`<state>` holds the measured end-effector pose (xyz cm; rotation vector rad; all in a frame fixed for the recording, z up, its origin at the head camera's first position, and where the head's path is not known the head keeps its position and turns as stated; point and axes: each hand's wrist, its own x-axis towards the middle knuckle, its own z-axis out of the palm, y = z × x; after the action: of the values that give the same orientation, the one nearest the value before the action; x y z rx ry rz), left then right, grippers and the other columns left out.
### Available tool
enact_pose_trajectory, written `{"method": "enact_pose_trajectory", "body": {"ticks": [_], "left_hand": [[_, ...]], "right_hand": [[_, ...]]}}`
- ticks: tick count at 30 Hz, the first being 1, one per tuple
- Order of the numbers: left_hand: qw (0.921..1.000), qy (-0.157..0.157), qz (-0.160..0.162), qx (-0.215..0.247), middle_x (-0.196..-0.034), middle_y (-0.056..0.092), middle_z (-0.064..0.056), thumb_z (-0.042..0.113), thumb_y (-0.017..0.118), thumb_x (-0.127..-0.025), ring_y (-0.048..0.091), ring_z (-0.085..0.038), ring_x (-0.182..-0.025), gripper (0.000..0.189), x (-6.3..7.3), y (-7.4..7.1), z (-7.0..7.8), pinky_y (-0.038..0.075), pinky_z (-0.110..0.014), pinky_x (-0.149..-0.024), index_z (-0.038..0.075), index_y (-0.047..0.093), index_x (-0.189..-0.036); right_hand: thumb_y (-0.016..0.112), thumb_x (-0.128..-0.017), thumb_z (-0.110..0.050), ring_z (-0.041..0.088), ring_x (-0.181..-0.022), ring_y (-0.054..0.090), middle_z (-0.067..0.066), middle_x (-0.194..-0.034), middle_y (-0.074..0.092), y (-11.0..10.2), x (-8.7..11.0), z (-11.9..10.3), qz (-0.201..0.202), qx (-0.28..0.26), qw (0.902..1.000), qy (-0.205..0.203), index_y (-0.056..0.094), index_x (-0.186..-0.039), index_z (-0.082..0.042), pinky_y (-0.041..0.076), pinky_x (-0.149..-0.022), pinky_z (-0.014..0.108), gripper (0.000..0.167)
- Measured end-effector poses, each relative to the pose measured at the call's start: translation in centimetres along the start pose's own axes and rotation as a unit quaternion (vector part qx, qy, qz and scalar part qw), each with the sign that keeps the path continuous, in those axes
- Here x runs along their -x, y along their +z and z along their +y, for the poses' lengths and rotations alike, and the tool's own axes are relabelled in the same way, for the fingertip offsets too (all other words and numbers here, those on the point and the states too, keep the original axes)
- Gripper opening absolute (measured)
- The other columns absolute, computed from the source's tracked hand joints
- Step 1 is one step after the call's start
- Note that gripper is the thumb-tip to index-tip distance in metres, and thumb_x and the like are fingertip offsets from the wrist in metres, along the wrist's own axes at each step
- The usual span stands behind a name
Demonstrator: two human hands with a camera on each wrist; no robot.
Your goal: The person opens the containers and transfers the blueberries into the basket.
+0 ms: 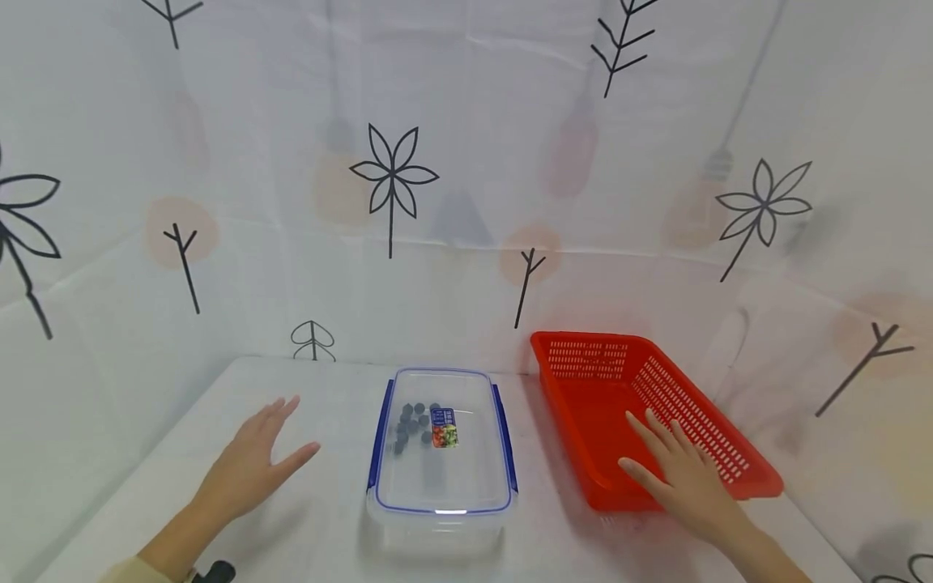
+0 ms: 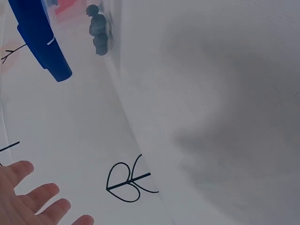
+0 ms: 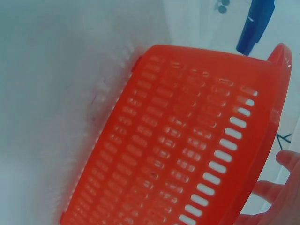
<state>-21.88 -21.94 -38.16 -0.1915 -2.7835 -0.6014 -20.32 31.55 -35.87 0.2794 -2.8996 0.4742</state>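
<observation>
A clear plastic food container (image 1: 474, 478) with a blue-edged lid and blue side clips stands mid-table. Several small dark round pieces (image 1: 413, 423) show through its lid, beside a coloured label (image 1: 444, 427). To its left, my left hand (image 1: 244, 461) hovers with fingers spread, holding nothing. My right hand (image 1: 685, 486) also has its fingers spread and overlaps the near right part of a red plastic basket (image 1: 583, 437) in the head view. In the right wrist view, fingertips (image 3: 268, 190) show just beyond the basket's rim.
A white table (image 1: 313, 526) carries the container and basket. Behind and around it hangs a white cloth (image 1: 466, 291) printed with black plant drawings and pale coloured spots. One blue clip (image 2: 44, 44) of the container appears in the left wrist view.
</observation>
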Motion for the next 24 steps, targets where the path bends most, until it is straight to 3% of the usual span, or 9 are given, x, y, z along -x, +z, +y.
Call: {"method": "enact_pose_trajectory", "body": {"ticks": [24], "left_hand": [[0.9947, 0.028, 0.022, 0.096, -0.138, 0.037, -0.021, 0.064, 0.063, -0.075, 0.036, -0.041, -0.123, 0.091, -0.7, 0.9, 1.9, 0.037, -0.064, -0.090, 0.007, 0.036, -0.141]], "right_hand": [[0.053, -0.090, -0.049, 0.051, -0.131, 0.011, 0.021, -0.149, 0.021, 1.1, -0.6, -3.4, 0.020, -0.063, 0.9977, -0.018, 0.024, -0.148, -0.018, 0.011, -0.088, 0.079, 0.072]]}}
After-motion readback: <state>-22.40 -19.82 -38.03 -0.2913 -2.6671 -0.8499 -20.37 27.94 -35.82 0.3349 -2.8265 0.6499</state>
